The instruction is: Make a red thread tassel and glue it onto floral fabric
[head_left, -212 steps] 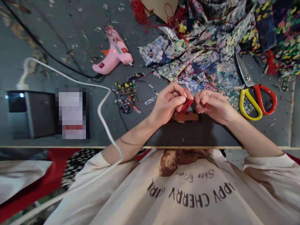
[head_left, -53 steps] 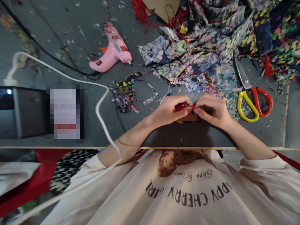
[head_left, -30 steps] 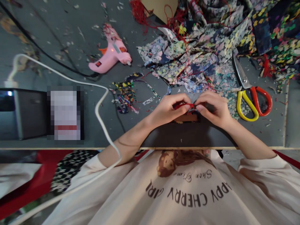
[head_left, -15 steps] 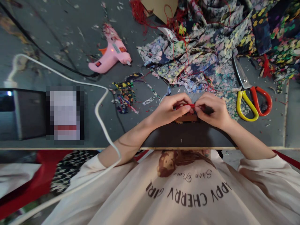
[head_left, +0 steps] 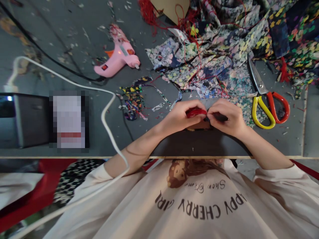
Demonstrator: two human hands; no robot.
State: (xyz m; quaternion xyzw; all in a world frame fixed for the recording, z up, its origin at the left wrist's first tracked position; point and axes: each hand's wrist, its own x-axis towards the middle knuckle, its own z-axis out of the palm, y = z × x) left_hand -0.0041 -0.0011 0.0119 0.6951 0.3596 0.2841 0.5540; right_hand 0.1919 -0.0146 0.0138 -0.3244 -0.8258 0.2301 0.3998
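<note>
Pinching red thread (head_left: 195, 113), hands (head_left: 176, 115) partly covering it, floral fabric (head_left: 214, 63) cropped above.

Clutter across a gray table (head_left: 139, 142)

A pink glue gun (head_left: 118, 59) lies on its side, a small light glowing on its body; a black cord (head_left: 53, 59) runs from it toward the upper left; a dark box (head_left: 32, 121) stands at the left, next to a pixelated rectangular item (head_left: 69, 116); a white cable (head_left: 107, 109) curves past both. Crumpled floral cloth (head_left: 214, 63) covers much of the upper right, near a tan sheet (head_left: 171, 10); scissors (head_left: 261, 88) with one yellow and one red handle lie at its edge; narrow cloth scraps (head_left: 133, 101) sit below the glue gun.
</note>
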